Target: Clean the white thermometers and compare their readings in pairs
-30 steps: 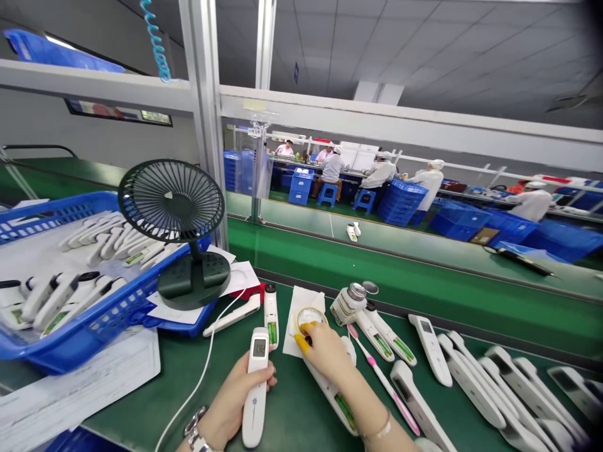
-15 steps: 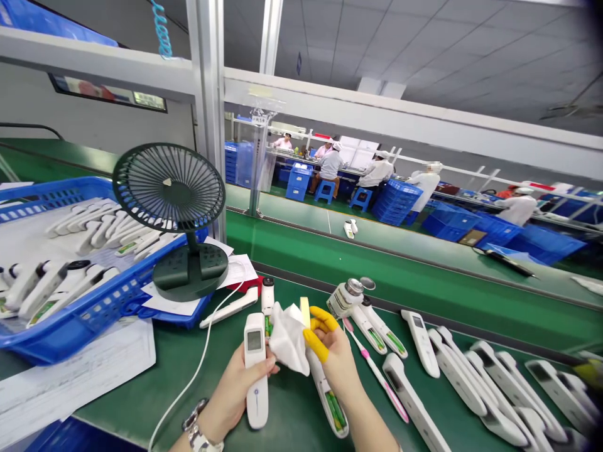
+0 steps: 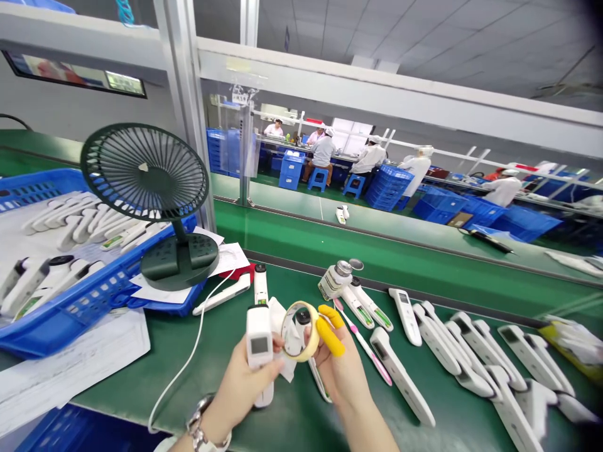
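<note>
The left hand (image 3: 239,384) is gripping a thermometer (image 3: 259,321), seemingly steadying it; at its three o'clock, the right hand (image 3: 347,371) is holding a tape roll (image 3: 313,338)

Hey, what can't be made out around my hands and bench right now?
Head view, all four:
Screen of the white device in your left hand: reading too small and blurred.
White sheet: partly hidden by the tape roll in your right hand.
Bottle label: print too small.
Blue basket: cut off by the left edge.
</note>
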`<state>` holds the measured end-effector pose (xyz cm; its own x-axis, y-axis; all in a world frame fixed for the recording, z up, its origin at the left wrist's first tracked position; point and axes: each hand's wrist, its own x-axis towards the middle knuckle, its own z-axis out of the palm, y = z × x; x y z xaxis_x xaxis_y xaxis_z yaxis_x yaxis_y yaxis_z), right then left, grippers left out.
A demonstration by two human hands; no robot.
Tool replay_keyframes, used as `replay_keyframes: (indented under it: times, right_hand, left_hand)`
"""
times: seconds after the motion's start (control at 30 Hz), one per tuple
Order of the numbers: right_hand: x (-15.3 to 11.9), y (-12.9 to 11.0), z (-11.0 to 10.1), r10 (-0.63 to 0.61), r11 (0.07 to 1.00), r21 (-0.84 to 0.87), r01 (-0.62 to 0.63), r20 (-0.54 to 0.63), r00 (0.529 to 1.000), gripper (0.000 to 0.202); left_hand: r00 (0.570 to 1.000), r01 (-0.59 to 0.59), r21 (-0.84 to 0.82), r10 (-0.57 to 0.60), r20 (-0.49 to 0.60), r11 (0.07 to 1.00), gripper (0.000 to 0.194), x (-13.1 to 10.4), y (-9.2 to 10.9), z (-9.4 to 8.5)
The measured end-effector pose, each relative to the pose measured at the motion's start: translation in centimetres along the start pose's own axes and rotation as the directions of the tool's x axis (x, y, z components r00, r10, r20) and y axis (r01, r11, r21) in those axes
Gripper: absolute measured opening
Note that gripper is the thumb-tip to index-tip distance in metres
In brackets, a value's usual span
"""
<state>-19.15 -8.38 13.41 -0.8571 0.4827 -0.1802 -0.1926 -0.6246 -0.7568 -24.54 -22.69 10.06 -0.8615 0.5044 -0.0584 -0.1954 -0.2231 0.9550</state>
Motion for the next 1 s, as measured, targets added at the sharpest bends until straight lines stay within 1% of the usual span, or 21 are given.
replay_keyframes:
  times: [0.03, 0.1, 0.13, 0.2, 0.23, 0.27, 0.3, 0.37, 0.4, 0.5, 0.57, 0.6, 0.67, 0.7, 0.77, 0.83, 0.93, 1.0]
  right_hand:
    - [-0.4, 0.0, 0.2, -0.001, 1.0, 0.006, 0.001, 0.007, 1.0, 0.042]
    - [-1.0, 0.0, 0.4, -0.017, 1.0, -0.008, 0.017, 0.017, 1.0, 0.036]
    - [-1.2, -0.1, 0.2, -0.025, 0.999, -0.042, 0.026, 0.031, 0.999, 0.031]
    - [-1.5, -0.3, -0.4, -0.053, 0.98, -0.187, 0.069, 0.089, 0.995, 0.024]
    - [-1.6, -0.4, -1.0, -0.091, 0.947, -0.298, 0.123, 0.12, 0.989, 0.023]
    - [-1.8, -0.6, -1.6, -0.149, 0.887, -0.418, 0.197, 0.146, 0.978, 0.023]
    - [-2.1, -0.8, -2.2, -0.216, 0.802, -0.531, 0.274, 0.17, 0.961, 0.023]
    - [-2.8, -1.1, -3.3, -0.351, 0.59, -0.696, 0.409, 0.234, 0.906, 0.024]
    - [-3.3, -1.2, -3.6, -0.393, 0.491, -0.741, 0.458, 0.281, 0.876, 0.024]
    - [-4.6, -1.0, -3.9, -0.42, 0.251, -0.767, 0.59, 0.463, 0.781, 0.029]
    - [-5.2, -0.6, -3.5, -0.438, 0.129, -0.737, 0.663, 0.558, 0.705, 0.035]
    - [-5.3, -0.4, -3.3, -0.448, 0.087, -0.719, 0.689, 0.59, 0.672, 0.037]
    - [-5.4, 0.0, -3.1, -0.463, 0.042, -0.694, 0.719, 0.624, 0.63, 0.04]
    - [-5.4, 0.1, -3.0, -0.462, 0.031, -0.691, 0.722, 0.631, 0.624, 0.041]
    - [-5.2, 0.2, -3.0, -0.445, 0.008, -0.695, 0.719, 0.641, 0.625, 0.042]
    - [-5.0, 0.2, -3.2, -0.428, -0.012, -0.709, 0.705, 0.64, 0.638, 0.043]
    - [-4.9, 0.0, -3.3, -0.422, -0.033, -0.732, 0.68, 0.627, 0.655, 0.044]
    - [-4.9, -0.1, -3.3, -0.43, -0.052, -0.737, 0.674, 0.625, 0.651, 0.043]
  left_hand:
    - [0.999, -0.048, 0.104, 0.045, 0.027, 0.993, 0.025, -0.4, 0.2, 0.6]
    - [0.987, -0.155, 0.301, 0.138, 0.077, 0.941, 0.027, -1.1, 0.5, 1.7]
    - [0.981, -0.193, 0.362, 0.171, 0.091, 0.912, 0.027, -1.3, 0.5, 2.0]
    - [0.976, -0.217, 0.424, 0.192, 0.101, 0.879, 0.025, -1.5, 0.5, 2.3]
    - [0.98, -0.198, 0.427, 0.174, 0.095, 0.882, 0.024, -1.5, 0.5, 2.3]
    - [0.985, -0.17, 0.415, 0.146, 0.088, 0.894, 0.025, -1.5, 0.5, 2.2]
    - [0.99, -0.14, 0.397, 0.117, 0.082, 0.907, 0.025, -1.5, 0.5, 2.1]
    - [0.995, -0.098, 0.356, 0.079, 0.066, 0.929, 0.027, -1.4, 0.6, 2.0]
    - [0.996, -0.086, 0.338, 0.071, 0.058, 0.937, 0.027, -1.4, 0.8, 2.0]
    - [0.997, -0.066, 0.283, 0.052, 0.055, 0.957, 0.025, -1.6, 1.0, 2.5]
    - [0.996, -0.055, 0.246, 0.035, 0.085, 0.968, 0.022, -1.8, 1.0, 2.9]
    - [0.995, -0.055, 0.243, 0.032, 0.098, 0.968, 0.02, -1.9, 0.9, 3.0]
    - [0.993, -0.072, 0.283, 0.043, 0.108, 0.956, 0.017, -2.1, 0.6, 3.1]
    - [0.992, -0.086, 0.316, 0.052, 0.113, 0.945, 0.016, -2.2, 0.5, 3.1]
    - [0.989, -0.118, 0.376, 0.074, 0.129, 0.919, 0.018, -2.5, 0.3, 3.0]
    - [0.985, -0.138, 0.411, 0.082, 0.149, 0.901, 0.022, -2.7, 0.2, 2.8]
    - [0.985, -0.137, 0.435, 0.075, 0.157, 0.89, 0.027, -3.1, 0.2, 2.8]
    - [0.986, -0.133, 0.446, 0.072, 0.152, 0.885, 0.026, -3.2, 0.2, 2.8]
